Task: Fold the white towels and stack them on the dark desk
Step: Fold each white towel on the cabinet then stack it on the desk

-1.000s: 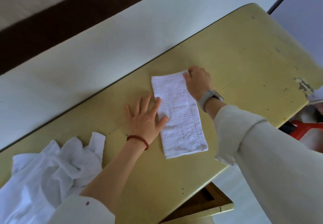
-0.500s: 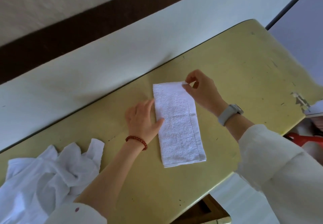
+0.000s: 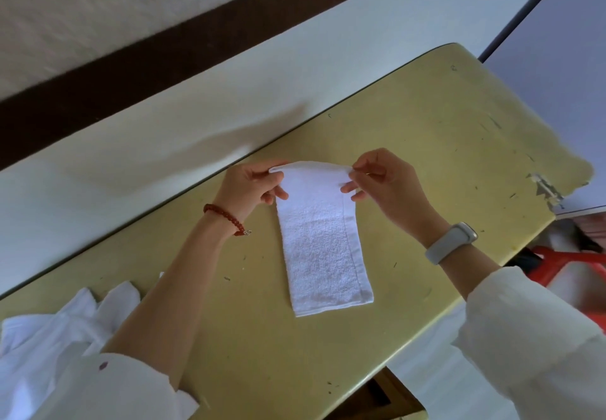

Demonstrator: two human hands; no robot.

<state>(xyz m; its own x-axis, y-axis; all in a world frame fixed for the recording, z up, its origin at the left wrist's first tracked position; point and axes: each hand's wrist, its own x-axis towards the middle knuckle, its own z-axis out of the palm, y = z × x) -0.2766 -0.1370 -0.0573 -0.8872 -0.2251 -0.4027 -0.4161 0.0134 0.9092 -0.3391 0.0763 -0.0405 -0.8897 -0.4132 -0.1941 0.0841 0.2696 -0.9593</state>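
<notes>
At the table's [image 3: 410,144] left end, near the front edge, a heap of unfolded white cloth [image 3: 55,337] lies loose, presumably more towels waiting. Further right, the left hand [image 3: 251,186], a red bead bracelet [image 3: 226,218] at its wrist, pinches the far left corner of the white towel [image 3: 323,252] between thumb and fingers. The towel is a narrow strip already folded lengthwise, lying about mid-table, its near end flat toward the front edge and its far end lifted slightly off the surface. The right hand [image 3: 385,183], above a pale wristband [image 3: 451,247], pinches the opposite far corner the same way. The terry looks light, soft and limp, so it will likely sag between the two grips; holding both corners taut and level seems the surest way to bring the far end over onto the near one squarely.
</notes>
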